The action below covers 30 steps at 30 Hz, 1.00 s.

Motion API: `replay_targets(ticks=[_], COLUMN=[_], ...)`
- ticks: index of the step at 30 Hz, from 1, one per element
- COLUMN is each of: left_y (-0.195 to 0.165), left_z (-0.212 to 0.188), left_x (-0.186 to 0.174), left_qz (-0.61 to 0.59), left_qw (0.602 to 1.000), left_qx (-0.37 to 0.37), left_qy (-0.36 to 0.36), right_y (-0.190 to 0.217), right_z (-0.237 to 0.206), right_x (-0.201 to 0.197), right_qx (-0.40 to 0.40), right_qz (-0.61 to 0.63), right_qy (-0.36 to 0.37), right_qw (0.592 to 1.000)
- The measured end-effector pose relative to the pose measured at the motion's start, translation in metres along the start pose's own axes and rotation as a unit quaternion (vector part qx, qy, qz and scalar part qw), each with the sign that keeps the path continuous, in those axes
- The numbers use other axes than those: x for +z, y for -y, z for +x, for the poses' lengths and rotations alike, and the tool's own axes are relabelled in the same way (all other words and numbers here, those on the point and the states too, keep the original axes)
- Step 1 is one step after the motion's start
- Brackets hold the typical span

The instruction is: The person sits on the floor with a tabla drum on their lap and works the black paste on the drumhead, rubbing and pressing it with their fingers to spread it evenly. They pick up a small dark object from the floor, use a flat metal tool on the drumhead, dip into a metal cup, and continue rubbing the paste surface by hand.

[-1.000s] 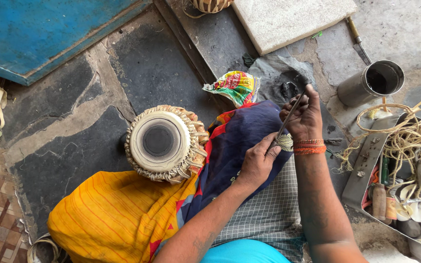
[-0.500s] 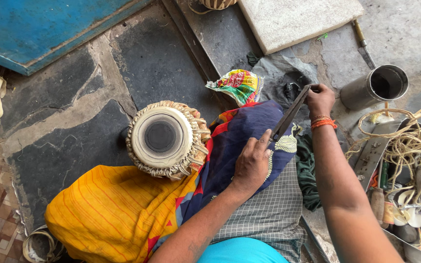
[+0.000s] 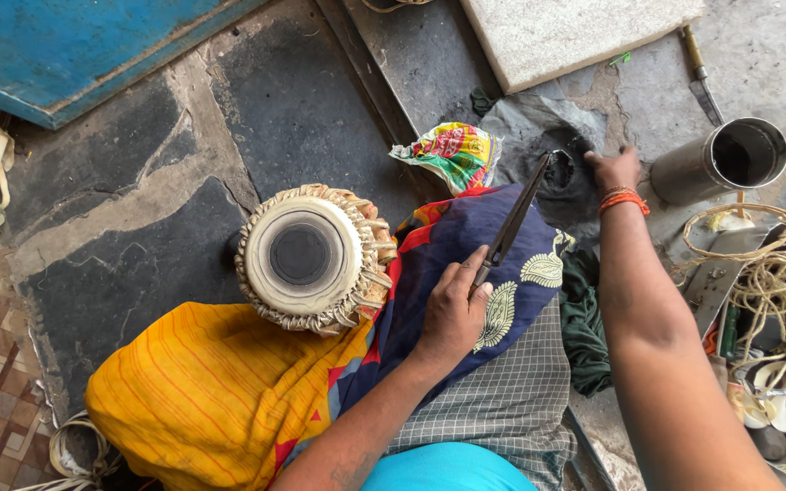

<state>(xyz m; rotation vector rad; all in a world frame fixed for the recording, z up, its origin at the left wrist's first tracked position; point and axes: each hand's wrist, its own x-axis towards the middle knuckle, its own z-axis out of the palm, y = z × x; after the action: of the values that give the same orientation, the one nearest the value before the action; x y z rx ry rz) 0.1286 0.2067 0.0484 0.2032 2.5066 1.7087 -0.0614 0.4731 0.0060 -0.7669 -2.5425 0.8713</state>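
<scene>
My left hand (image 3: 452,314) rests on the dark blue cloth (image 3: 466,264) over my lap, just right of the small drum (image 3: 307,257), fingers closed around the near end of a long dark metal tool (image 3: 511,223). The tool's long axis runs up and to the right, away from the drum, with its far tip close to the black powder heap (image 3: 564,171) on the grey plastic sheet (image 3: 525,123). My right hand (image 3: 613,168) is stretched out well right of the drum, fingers loosely spread and pointing down at the right edge of that heap; whether the fingertips touch the powder or pinch anything I cannot tell. So the powder lies just left of the right hand, far closer to it than to the left hand, which sits back by the drum. The steel cup (image 3: 720,159) lies on its side just right of the right hand, mouth towards me. The colourful crumpled wrapper (image 3: 452,150) sits above and right of the drum, left of the heap. The coil of rope (image 3: 775,273) lies far right of the drum, beyond my right forearm. The yellow cloth (image 3: 211,391) bunches below the drum.
</scene>
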Motion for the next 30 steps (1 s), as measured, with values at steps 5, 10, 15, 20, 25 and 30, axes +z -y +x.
replay_targets(ticks=[5,10,15,20,25,30], left_y=[0.01,0.028,0.025,0.008,-0.001,-0.009], left_z=[0.001,0.009,0.022,0.012,-0.023,-0.071], left_x=[0.003,0.011,0.034,0.034,-0.02,-0.08], left_qz=[-0.092,-0.288,-0.45,-0.133,-0.09,-0.108], left_qw=[0.995,0.935,0.868,0.988,0.99,0.981], left_qx=[0.039,-0.198,-0.141,0.026,-0.029,-0.115], left_qy=[-0.031,0.059,0.158,0.069,0.103,0.116], right_y=[-0.011,-0.011,0.022,0.015,-0.019,-0.052], right_z=[-0.007,-0.059,-0.109,-0.058,-0.007,0.041], right_x=[0.003,-0.02,-0.066,-0.062,-0.033,-0.079], right_qx=[0.139,-0.074,0.107,0.035,0.021,-0.085], right_qz=[0.243,0.148,0.509,0.416,0.096,-0.114], right_qy=[0.164,0.265,0.387,0.276,0.353,0.009], right_qw=[0.946,0.95,0.762,0.866,0.931,0.99])
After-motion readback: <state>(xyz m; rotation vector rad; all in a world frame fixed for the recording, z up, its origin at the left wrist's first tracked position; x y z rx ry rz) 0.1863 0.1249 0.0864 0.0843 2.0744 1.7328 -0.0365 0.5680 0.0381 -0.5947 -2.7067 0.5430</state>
